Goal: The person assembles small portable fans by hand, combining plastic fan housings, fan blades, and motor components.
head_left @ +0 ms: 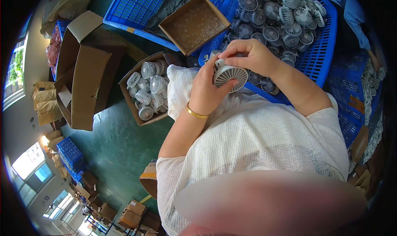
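A white round fan head [232, 78] with a slatted grille is held in front of my chest. My left hand [205, 89] is closed around its left side, the thumb lying across the grille. At the fan's upper edge, near its neck, my right hand [255, 57] pinches with thumb and forefinger; any small part between those fingertips is hidden. Just beyond my hands, a blue plastic crate [331, 41] is filled with many similar fans [271, 10]. To the left, an open cardboard box [134, 105] holds more white fan heads [142, 96].
A shallow cardboard tray [194, 23] with tiny clear bits rests by another blue crate [138, 4]. Tall open cartons [89, 87] stand at left on the green floor [120, 145]. At far right, a co-worker's blue sleeve [351, 14] and hand reach near another crate [345, 91].
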